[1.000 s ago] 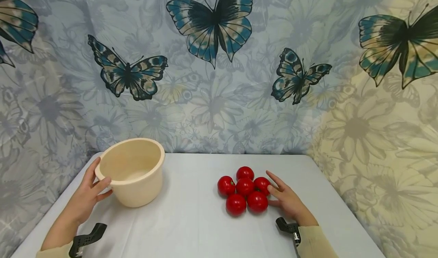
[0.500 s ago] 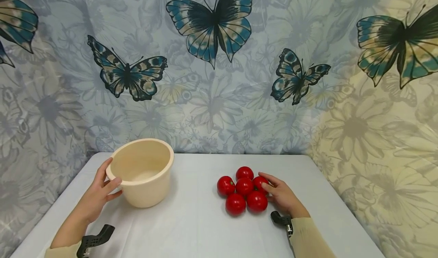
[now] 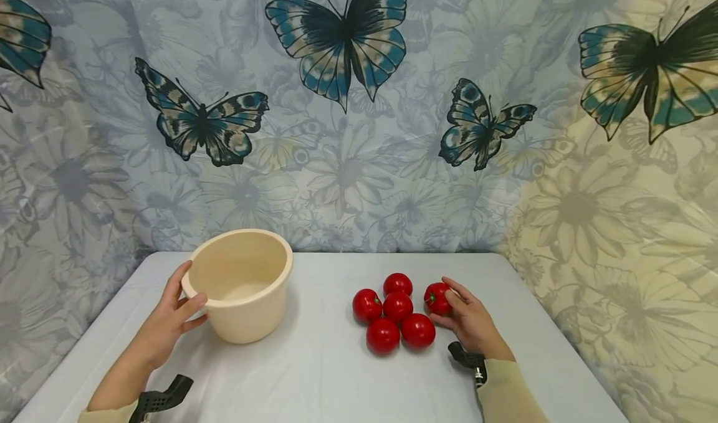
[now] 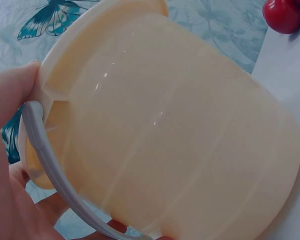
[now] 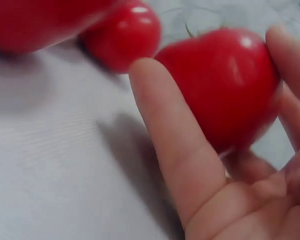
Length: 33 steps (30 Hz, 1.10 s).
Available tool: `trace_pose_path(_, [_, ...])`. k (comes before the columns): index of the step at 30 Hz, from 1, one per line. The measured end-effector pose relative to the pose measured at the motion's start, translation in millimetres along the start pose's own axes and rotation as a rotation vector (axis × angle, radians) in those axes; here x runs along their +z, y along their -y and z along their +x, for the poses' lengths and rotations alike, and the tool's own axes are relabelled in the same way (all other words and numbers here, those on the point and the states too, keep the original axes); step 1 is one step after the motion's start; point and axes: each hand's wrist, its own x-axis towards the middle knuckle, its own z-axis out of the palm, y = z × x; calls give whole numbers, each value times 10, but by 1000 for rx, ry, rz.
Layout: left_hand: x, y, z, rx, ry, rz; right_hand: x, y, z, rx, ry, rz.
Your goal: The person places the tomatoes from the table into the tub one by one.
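Right hand [image 3: 475,324] holds glossy, red round tomato [image 3: 435,299], apart from five matching tomatoes [image 3: 397,307], ungripped. Left hand [image 3: 170,320] grips cream, round plastic bucket [image 3: 249,317]; none visible inside.

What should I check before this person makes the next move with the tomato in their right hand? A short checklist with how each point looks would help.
1. Tomato secure: ok; the right hand has its grip around the held tomato.
2. Held tomato apart from the other five tomatoes: ok; the head view shows a gap.
3. Held tomato lifted off the table: cannot tell.
4. Bucket steadied: ok; the left hand holds it at one side.
5. Bucket opening unblocked: ok; the grey handle hangs outside.
6. Straight, low path to the bucket: not ok; the other tomatoes lie between.
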Motion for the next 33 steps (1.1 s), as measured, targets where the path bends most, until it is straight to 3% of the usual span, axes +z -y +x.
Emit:
trace_pose_path(3, [53,-9,5,-13,7,4,-67,111,-65,16,-12,128])
trace_pose_path(6, [114,-18,15,-22,20,7,-106,292,-144,-21,12,243])
trace_pose_path(10, [198,-21,19,-29,36,14,26,582,-266,-90,51,269])
trace_pose_path(15, [291,-24,28,-25,23,28,453,884,-383,-113,90,222])
trace_pose_path(20, [391,-33,43,-33,19,7,892,1044,-444,-112,152,147])
trace_pose_path(26, [490,-76,32,-32,18,-7,1396,1090,-441,-107,238,68])
trace_pose_path(33, [572,-67,36,-29,-9,28,1974,1030,-378,-62,259,21])
